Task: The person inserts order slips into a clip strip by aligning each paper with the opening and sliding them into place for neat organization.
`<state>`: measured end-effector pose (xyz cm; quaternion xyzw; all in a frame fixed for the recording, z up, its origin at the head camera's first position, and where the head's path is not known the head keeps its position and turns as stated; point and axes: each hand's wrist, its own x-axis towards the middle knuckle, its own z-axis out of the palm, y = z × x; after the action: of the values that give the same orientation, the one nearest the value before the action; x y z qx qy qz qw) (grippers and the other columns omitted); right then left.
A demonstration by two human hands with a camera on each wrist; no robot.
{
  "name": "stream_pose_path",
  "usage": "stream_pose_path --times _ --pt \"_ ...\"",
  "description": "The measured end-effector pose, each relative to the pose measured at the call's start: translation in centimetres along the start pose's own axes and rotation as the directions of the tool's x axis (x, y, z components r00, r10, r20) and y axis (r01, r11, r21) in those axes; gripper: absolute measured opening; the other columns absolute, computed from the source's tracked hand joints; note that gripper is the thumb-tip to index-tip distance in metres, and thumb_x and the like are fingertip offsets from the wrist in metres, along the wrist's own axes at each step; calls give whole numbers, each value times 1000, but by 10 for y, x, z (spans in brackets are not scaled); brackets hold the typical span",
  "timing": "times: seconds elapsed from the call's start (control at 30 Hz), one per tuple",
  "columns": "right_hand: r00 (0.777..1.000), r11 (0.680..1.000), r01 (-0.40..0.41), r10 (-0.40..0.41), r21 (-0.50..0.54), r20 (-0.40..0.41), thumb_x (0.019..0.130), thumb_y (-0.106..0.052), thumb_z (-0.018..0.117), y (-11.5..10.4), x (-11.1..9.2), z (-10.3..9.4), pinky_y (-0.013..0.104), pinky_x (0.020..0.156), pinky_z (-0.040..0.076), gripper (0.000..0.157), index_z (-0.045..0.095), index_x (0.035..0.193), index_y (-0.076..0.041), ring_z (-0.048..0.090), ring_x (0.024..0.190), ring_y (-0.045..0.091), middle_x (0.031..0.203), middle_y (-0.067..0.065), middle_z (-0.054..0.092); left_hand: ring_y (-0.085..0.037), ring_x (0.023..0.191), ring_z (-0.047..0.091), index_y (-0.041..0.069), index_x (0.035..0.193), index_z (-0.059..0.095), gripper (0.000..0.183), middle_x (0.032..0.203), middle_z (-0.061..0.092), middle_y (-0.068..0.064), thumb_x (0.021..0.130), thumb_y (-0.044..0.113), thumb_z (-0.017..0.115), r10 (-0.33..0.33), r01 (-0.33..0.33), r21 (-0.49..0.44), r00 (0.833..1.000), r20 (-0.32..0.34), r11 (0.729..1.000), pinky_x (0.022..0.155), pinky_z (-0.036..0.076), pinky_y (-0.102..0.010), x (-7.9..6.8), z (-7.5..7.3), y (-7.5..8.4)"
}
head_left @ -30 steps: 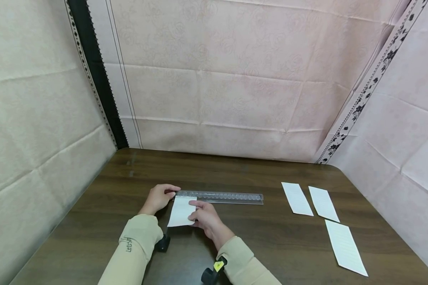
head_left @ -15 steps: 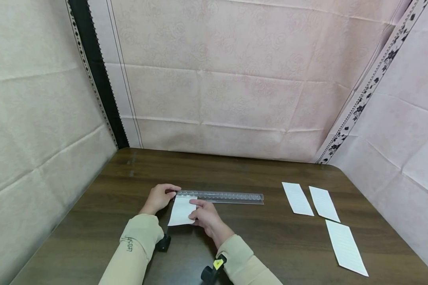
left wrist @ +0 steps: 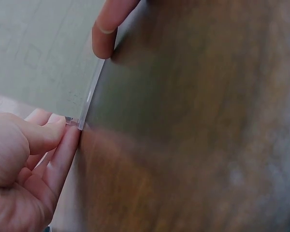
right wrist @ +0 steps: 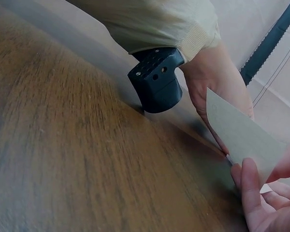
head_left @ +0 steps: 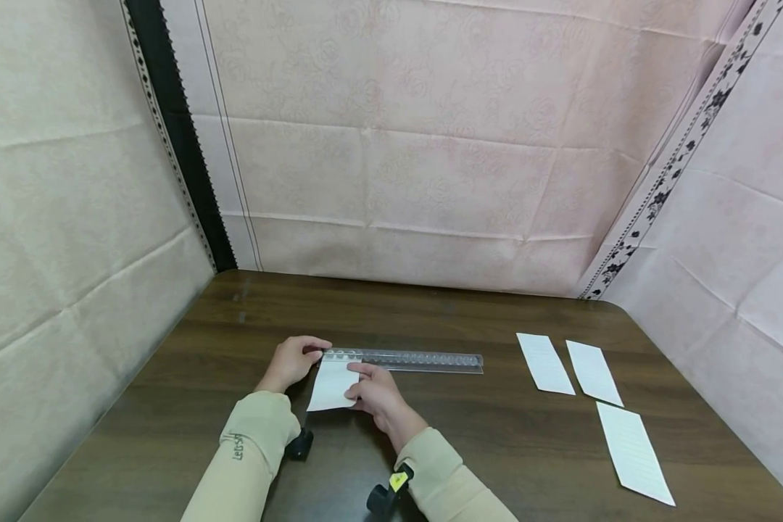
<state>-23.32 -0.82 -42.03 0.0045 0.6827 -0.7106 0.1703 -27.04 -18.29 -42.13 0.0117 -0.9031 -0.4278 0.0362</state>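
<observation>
A clear ruler lies left to right across the wooden table. At its left end my left hand pinches it; the left wrist view shows this thumb and fingers at the ruler's tip. A small white sheet of paper has its far edge at the ruler, near that end. My right hand pinches the sheet by its right side, between thumb and fingers. In the right wrist view the paper stands tilted up off the tabletop, partly covering the left hand behind it.
Three white paper pieces lie to the right: one at the back, one beside it, and a larger lined one closer. Pale cloth walls enclose the table. A black camera hangs at the left wrist.
The near edge of the paper has risen slightly, away from me. Both hands and the ruler stay practically where they were.
</observation>
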Motion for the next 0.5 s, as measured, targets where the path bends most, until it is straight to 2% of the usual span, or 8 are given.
stream_pose_path --times 0.5 --pt "1000 1000 3 -3 -7 -6 76 14 57 0 -1 -1 30 60 50 50 52 124 6 58 72 17 103 12 63 -29 101 56 10 101 73 20 107 65 -12 90 3 57 13 -13 -15 1000 -23 1000 85 44 -44 0 1 0"
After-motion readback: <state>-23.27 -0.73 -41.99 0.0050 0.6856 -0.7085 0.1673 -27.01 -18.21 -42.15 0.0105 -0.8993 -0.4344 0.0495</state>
